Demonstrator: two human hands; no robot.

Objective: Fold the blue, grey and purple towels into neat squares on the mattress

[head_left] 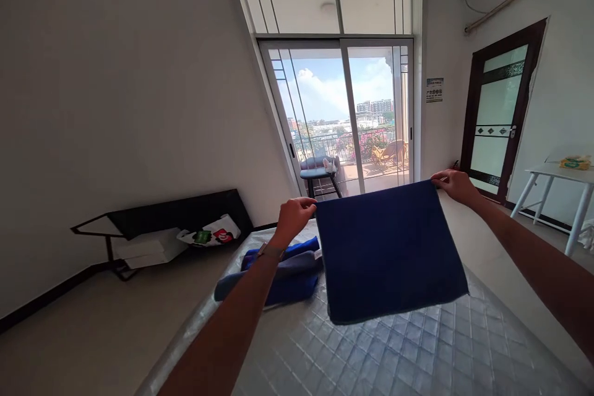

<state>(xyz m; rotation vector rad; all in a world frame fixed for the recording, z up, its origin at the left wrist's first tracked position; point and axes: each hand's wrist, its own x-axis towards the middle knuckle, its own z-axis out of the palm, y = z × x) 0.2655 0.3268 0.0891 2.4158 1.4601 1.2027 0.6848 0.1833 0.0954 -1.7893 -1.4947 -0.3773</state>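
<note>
In the head view, our left hand point(297, 218) and right hand point(457, 189) pinch the upper corners of a navy cloth point(390, 253), right of centre, probably so it hangs flat. Blue folded cloths point(292, 278) lie left of it on the quilted, plastic-covered mattress point(371, 352); glass sliding doors point(325, 111) stand upper centre, a dark-framed door point(499, 111) upper right.

1. Hands: 2, L hand point(296, 216) + R hand point(457, 187)
2. Held cloth point(392, 253): 1
3. Piled cloths point(292, 272): several, exact no. unclear
4. Wristband point(270, 251): 1
5. Quilted matt. point(371, 352): 1
6. Sliding drs. point(315, 93): 2
7. Brown-framed dr. point(499, 99): 1
8. White tbl. point(557, 170): 1
9. Yellow pkt. point(575, 163): 1
</note>
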